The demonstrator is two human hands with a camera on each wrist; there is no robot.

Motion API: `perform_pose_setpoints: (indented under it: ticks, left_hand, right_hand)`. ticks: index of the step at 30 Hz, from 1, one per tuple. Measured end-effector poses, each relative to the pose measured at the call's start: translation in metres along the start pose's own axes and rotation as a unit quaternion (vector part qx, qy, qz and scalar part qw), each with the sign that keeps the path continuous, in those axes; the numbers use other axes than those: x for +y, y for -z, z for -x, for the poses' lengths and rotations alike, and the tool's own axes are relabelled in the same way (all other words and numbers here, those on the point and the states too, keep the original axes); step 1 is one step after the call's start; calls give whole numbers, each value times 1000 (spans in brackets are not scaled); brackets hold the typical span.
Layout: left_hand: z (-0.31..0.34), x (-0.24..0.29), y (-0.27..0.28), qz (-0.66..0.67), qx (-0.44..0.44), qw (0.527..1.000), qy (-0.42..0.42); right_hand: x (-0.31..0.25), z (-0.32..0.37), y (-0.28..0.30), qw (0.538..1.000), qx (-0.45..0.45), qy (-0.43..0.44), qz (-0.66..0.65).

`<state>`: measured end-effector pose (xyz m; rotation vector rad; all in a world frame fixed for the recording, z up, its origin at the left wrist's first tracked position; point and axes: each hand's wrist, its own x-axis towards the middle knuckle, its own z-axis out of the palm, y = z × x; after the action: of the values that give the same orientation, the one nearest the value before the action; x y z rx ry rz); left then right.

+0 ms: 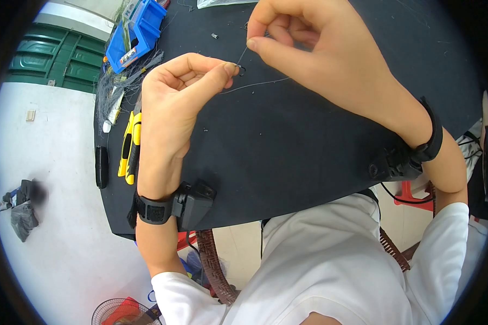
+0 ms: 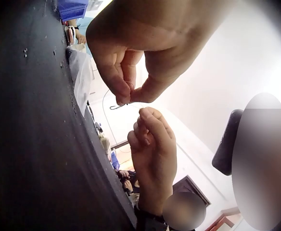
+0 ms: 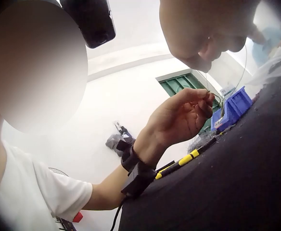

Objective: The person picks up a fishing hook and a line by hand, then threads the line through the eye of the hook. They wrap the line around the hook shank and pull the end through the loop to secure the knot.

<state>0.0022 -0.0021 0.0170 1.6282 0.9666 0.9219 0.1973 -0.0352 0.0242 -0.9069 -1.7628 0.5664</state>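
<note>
My left hand (image 1: pixel 171 103) pinches a small dark fishing hook (image 1: pixel 242 69) between thumb and index finger, above the black table (image 1: pixel 287 162). In the left wrist view the hook (image 2: pixel 116 107) pokes out from under the fingertips. Thin, clear fishing line (image 1: pixel 260 84) trails from the fingers. Higher and to the right, my right hand (image 1: pixel 331 54) pinches a short stretch of line between thumb and index finger, running taut down to the hook. The right wrist view shows the left hand (image 3: pixel 181 118) below the blurred right hand (image 3: pixel 203 33).
Yellow-and-black tool handles (image 1: pixel 129 146) lie left of my left forearm, beside a black case (image 1: pixel 101 167). Behind them are a tangle of line (image 1: pixel 122 84) and a blue bin (image 1: pixel 149 35). Tiny bits dot the tabletop. A clear plastic bag (image 2: pixel 80 79) lies at the far side.
</note>
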Motion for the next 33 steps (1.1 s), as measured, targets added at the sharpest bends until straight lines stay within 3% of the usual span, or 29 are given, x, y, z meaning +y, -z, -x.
perform_pose_setpoints:
  ticks: [5, 10, 15, 21, 33]
  left_hand:
    - [3, 4, -1, 0, -10, 1000, -6]
    - [5, 8, -1, 39, -59, 997, -42]
    - [5, 7, 2, 91, -61, 993, -46]
    - [4, 6, 3, 92, -52, 994, -40]
    - [1, -2, -2, 199, -66, 978, -1]
  right_hand:
    - [8, -2, 0, 999, -18, -31, -30]
    - [18, -6, 6, 961, -110, -157, -198]
    - [21, 0, -4, 945, -120, -251, -173]
    - [30, 3, -9, 859, -168, -347, -338]
    - [27, 9, -14, 767, -170, -408, -465]
